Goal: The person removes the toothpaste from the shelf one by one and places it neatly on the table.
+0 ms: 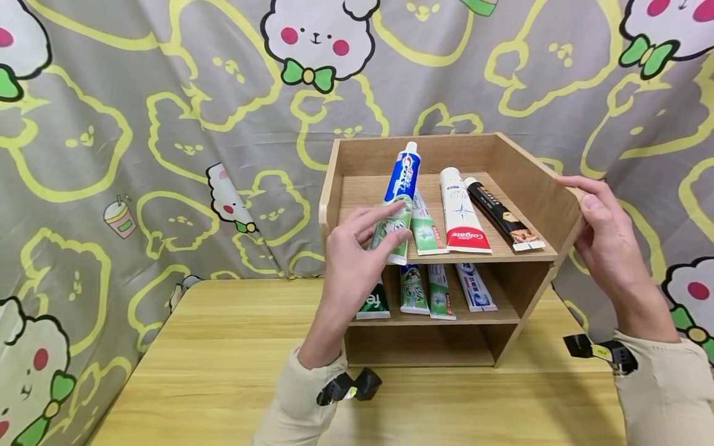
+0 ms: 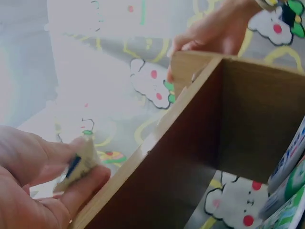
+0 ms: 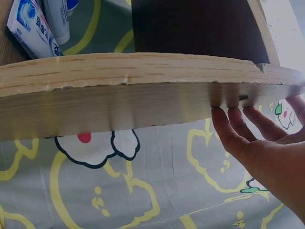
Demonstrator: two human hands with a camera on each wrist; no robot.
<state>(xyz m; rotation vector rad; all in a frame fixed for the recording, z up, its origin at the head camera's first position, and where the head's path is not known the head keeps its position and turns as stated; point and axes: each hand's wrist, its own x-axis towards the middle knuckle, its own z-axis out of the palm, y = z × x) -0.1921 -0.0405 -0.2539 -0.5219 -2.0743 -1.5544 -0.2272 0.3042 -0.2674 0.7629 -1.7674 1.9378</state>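
My left hand pinches a blue and green Crest toothpaste tube between thumb and fingers. The tube's white cap points up and away, over the top tier of a wooden shelf. In the left wrist view, the tube's end shows between thumb and finger. At the shelf's upper right corner, my right hand grips the side panel, several fingertips against its outer face. Right of the held tube lie a green and white tube, a white and red Colgate tube and a black tube.
Several tubes lie on the middle tier, among them a dark green tube and a white and blue tube. Below is the bottom tier. The shelf stands on a wooden table before a patterned curtain.
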